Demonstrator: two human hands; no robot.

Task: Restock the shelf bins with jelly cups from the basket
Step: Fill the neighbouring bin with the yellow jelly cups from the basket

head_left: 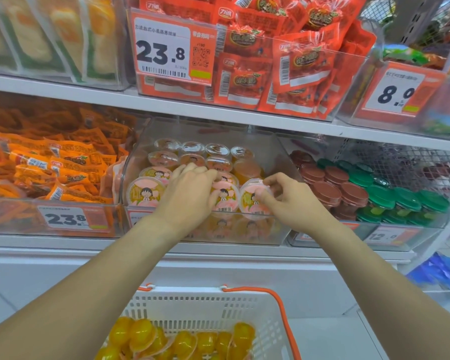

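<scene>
I am pinching a jelly cup (253, 201) by its lid rim with my right hand (289, 201), setting it at the front right of the clear bin (283, 154). My left hand (190, 193) is lying flat across the cups beside it, its grip loose, pressing them level. The cups look light, stiff and slick, so the rim is the surest hold. More are waiting in the basket (203, 307) below.

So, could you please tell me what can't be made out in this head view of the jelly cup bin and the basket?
- Cup under the left hand: the hand hides it.
- Centre bin's price tag: the left forearm covers most of it.
- Basket: the bottom edge cuts it off, so the cup count is unknown.
- Small print on the cup that the right hand holds: too small to read.
</scene>
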